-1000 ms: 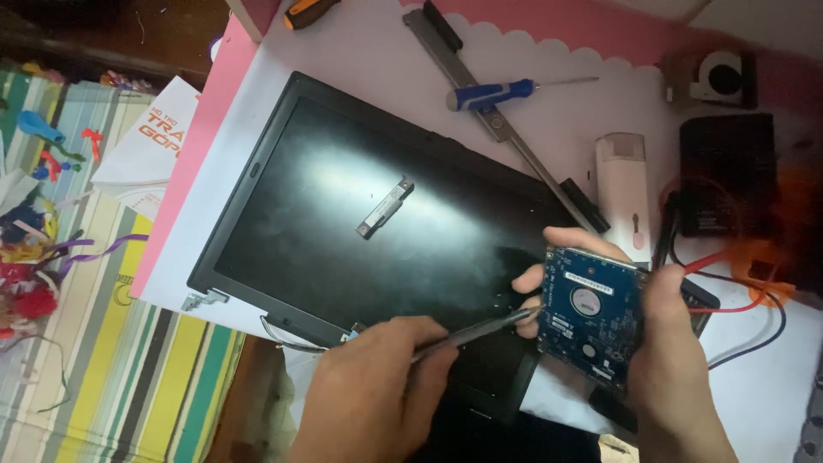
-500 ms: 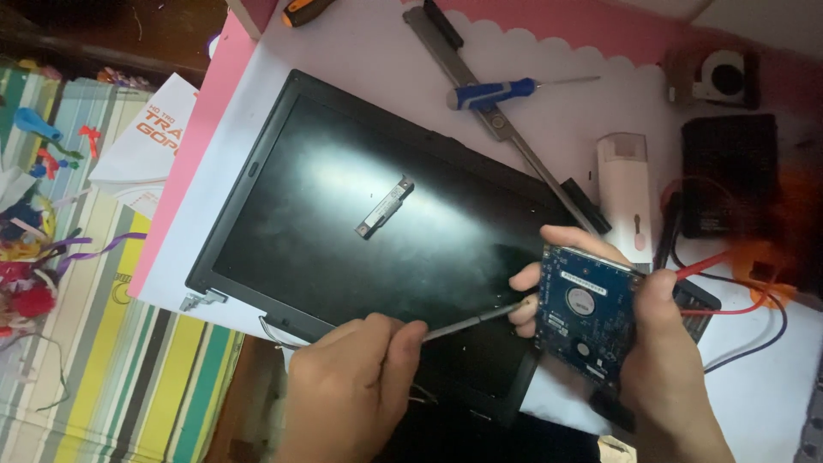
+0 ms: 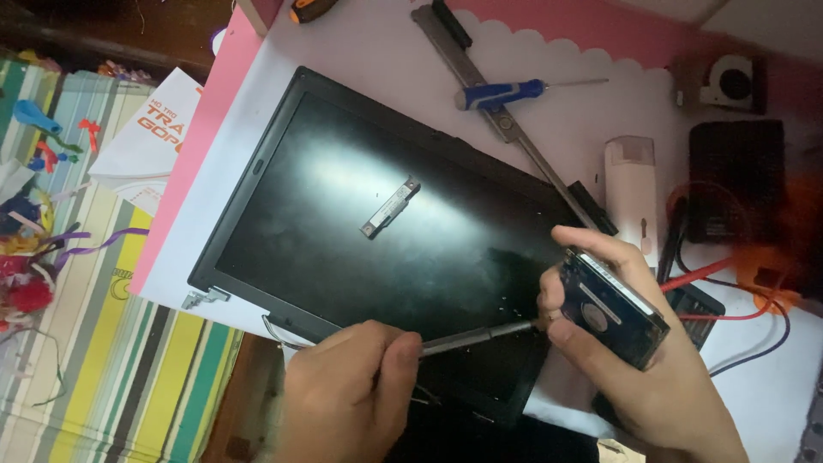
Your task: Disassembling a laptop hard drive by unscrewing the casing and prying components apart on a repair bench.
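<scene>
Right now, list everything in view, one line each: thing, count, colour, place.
laptop screen panel: 1, black, centre of table
small bracket: 1, grey, lying on the panel
hard drive: 1, blue board, in right hand
slim screwdriver: 1, grey, in left hand, tip at the drive
blue-handled screwdriver: 1, blue, top centre
metal hinge bar: 1, grey, top centre
white stick: 1, right of panel
cooling fan: 1, top right
left hand: bottom centre
right hand: bottom right
</scene>
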